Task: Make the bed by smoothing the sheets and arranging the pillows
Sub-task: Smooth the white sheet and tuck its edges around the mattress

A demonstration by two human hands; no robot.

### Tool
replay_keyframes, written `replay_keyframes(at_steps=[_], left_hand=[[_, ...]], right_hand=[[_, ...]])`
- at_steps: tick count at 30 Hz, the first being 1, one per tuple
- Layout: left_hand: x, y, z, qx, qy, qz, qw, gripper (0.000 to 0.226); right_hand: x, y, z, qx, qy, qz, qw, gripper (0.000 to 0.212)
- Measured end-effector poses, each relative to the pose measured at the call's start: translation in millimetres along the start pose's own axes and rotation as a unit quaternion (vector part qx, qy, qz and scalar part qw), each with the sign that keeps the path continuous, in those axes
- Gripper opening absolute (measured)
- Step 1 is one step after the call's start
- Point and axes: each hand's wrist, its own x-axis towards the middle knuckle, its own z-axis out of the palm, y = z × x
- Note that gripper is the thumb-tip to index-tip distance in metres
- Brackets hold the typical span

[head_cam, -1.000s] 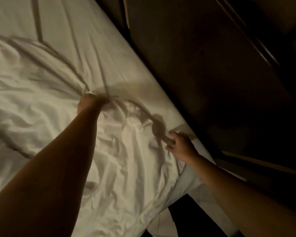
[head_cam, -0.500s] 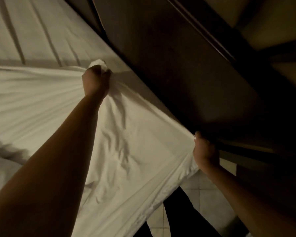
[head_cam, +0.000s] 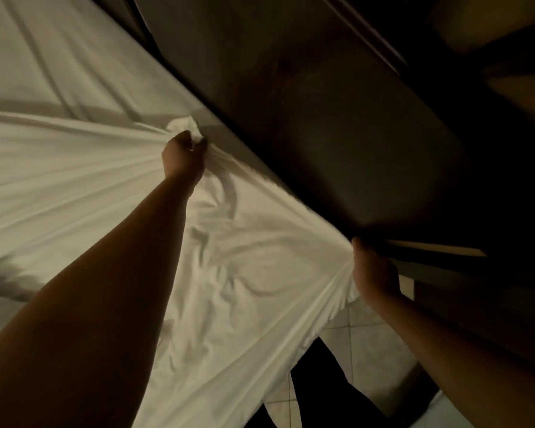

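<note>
Sheet, white, cotton-like, creased: spread over the near part of the bed and pulled taut between two hands, with tension folds fanning out from each grip.

Left hand: fingers curled into a fist round a gathered bunch of the sheet's far edge; a tuft of cloth stands out above the knuckles. The fist sits just beside the edge of the bed, next to the dark panel, with the forearm stretched across the sheet from the lower left.

Right hand: fingers closed over the sheet's near corner, at the edge of the bed and right against the lower edge of the dark panel. The fingertips are hidden behind the cloth. The sheet's lower hem hangs from this corner down over the floor.

Under-sheet, white, smoother, with long straight folds: covers the bed beyond the held sheet's far edge, at upper left.

Panel, dark brown wood, large and flat: runs diagonally along the bed's right side.

Floor, pale square tiles: visible below the right hand.

Trouser leg, black: beside the hanging hem, at bottom centre.
</note>
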Motion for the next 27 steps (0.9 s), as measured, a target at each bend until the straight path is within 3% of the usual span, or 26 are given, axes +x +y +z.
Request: replay_keyframes(at_steps=[4,7,10,14,22,27], left_hand=[[-17.9,-12.0,12.5,0.018,-0.104,-0.021,0.994,0.060],[-34.6,-14.4,13.7,0.074,-0.075,0.038,0.994,0.068],[-45.1,-14.0,9.0,0.076,-0.042,0.089,0.992,0.072],[-55.6,-14.4,2.8,0.097,-0.037,0.118,0.988,0.080],[-101.7,-20.4,-32.4,0.113,-0.063,0.051,0.990,0.078],[-173.5,-24.2,-93.2,0.110,-0.020,-0.007,0.994,0.075]], right_hand=[[10.1,-10.0,5.5,0.008,-0.027,0.026,0.999,0.024],[11.1,-24.1,1.7,0.002,-0.005,0.020,1.000,0.014],[8.7,-34.9,-8.7,-0.010,0.053,-0.025,0.998,0.027],[4.4,-54.0,-14.9,0.028,0.030,-0.072,0.997,0.048],[-9.2,-59.7,-31.0,0.069,-0.069,-0.085,0.992,0.068],[-25.3,-59.4,-73.0,0.090,-0.080,-0.138,0.983,0.068]])
